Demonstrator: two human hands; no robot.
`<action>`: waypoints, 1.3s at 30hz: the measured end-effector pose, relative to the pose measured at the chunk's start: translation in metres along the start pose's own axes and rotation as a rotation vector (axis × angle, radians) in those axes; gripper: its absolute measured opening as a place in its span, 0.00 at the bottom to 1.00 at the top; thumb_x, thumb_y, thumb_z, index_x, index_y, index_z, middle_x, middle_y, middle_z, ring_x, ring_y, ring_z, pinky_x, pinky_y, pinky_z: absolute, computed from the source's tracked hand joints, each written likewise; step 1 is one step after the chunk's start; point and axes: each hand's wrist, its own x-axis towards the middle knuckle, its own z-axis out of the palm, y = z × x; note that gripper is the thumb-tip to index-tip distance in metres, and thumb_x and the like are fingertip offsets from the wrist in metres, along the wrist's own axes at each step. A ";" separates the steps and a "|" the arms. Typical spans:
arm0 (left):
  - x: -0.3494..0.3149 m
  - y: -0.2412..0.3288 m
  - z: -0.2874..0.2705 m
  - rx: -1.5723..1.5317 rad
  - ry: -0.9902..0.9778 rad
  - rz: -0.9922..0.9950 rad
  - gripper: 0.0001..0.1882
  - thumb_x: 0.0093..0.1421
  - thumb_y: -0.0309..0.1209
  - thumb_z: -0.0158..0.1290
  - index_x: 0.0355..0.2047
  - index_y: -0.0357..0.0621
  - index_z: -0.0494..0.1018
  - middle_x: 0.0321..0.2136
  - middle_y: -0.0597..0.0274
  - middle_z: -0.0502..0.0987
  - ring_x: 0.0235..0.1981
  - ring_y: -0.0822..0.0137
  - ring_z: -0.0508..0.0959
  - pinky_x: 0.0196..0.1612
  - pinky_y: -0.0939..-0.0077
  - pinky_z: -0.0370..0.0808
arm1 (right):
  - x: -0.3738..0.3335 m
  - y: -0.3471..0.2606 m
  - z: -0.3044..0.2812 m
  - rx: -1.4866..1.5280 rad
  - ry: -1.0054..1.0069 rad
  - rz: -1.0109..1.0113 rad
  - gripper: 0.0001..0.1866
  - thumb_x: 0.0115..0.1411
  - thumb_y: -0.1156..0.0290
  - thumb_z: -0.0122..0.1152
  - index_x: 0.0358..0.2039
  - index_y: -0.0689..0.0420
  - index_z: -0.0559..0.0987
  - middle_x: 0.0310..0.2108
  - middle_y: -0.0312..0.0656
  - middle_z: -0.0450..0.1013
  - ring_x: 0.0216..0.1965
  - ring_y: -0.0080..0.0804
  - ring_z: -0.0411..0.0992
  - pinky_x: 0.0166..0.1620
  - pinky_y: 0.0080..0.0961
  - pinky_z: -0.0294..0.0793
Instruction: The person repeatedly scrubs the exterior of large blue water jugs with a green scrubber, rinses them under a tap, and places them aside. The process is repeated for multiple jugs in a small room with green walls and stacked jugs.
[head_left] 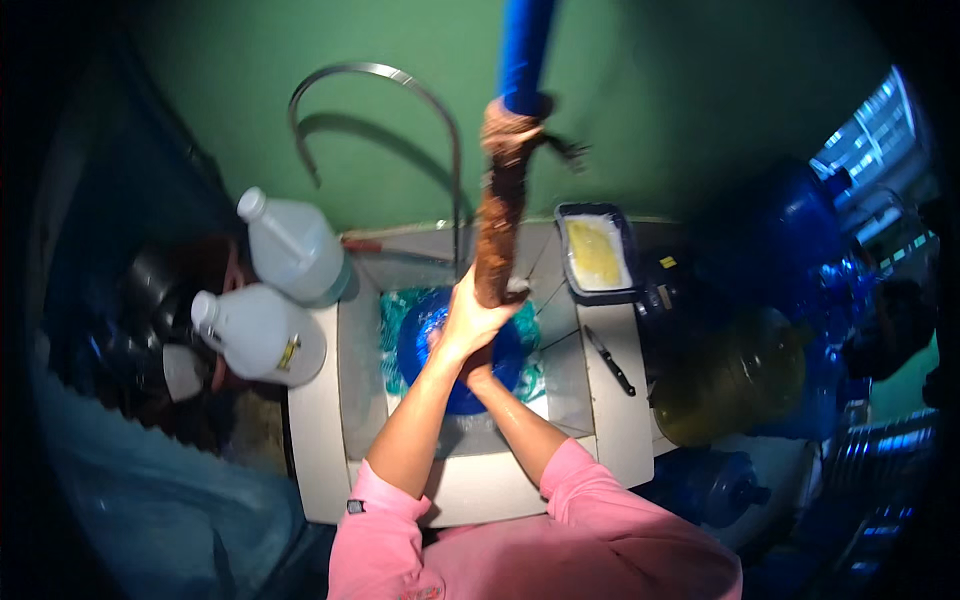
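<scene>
A standing pipe comes down in front of me, its upper part blue and its lower length a rough, brown-wrapped tap pipe [500, 220]. At its lower end is my left hand [475, 318], over a blue basin [410, 350] in a tiled sink. The pipe end covers part of this hand, so its grip is unclear. My right hand [476, 364] is lower, under the left wrist and mostly hidden by it. Its fingers cannot be made out. Wet-looking skin shows on the right forearm.
Two white jugs [265, 335] stand left of the sink. On the right ledge lie a black-handled knife [611, 361] and a dark tray with a yellow sponge-like block [595, 252]. A curved metal strip [385, 70] rises by the green wall. Large water bottles [735, 375] stand right.
</scene>
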 end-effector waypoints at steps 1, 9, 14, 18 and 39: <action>0.006 0.003 0.002 0.171 0.059 -0.122 0.19 0.57 0.34 0.64 0.45 0.35 0.77 0.34 0.60 0.80 0.37 0.71 0.78 0.46 0.71 0.75 | 0.009 0.008 0.003 0.118 -0.210 -0.071 0.23 0.61 0.62 0.62 0.55 0.55 0.74 0.50 0.44 0.77 0.47 0.41 0.77 0.54 0.35 0.74; -0.004 -0.010 -0.017 0.177 0.039 -0.010 0.09 0.61 0.30 0.58 0.35 0.35 0.79 0.27 0.59 0.81 0.30 0.71 0.80 0.36 0.71 0.76 | 0.030 0.002 -0.017 0.183 -0.132 -0.251 0.34 0.43 0.53 0.74 0.49 0.56 0.77 0.41 0.56 0.79 0.46 0.56 0.77 0.50 0.47 0.74; -0.005 -0.010 -0.016 0.161 0.052 -0.038 0.14 0.63 0.34 0.59 0.41 0.33 0.79 0.32 0.56 0.84 0.35 0.67 0.83 0.42 0.71 0.78 | 0.033 0.014 -0.015 0.212 -0.235 -0.126 0.27 0.47 0.58 0.72 0.45 0.59 0.78 0.41 0.54 0.79 0.43 0.47 0.78 0.48 0.39 0.77; -0.005 -0.007 -0.013 0.163 0.057 -0.026 0.14 0.64 0.35 0.58 0.40 0.34 0.79 0.31 0.55 0.83 0.34 0.66 0.83 0.42 0.70 0.78 | 0.033 0.008 -0.016 0.312 -0.595 -0.089 0.22 0.42 0.60 0.73 0.37 0.58 0.81 0.34 0.51 0.81 0.37 0.49 0.79 0.41 0.39 0.78; -0.026 -0.035 -0.003 0.435 0.253 0.209 0.15 0.66 0.38 0.57 0.37 0.35 0.75 0.28 0.50 0.80 0.31 0.62 0.80 0.39 0.66 0.76 | 0.020 0.033 -0.003 0.227 -0.139 0.060 0.18 0.54 0.62 0.67 0.42 0.59 0.78 0.43 0.54 0.79 0.46 0.51 0.77 0.48 0.39 0.75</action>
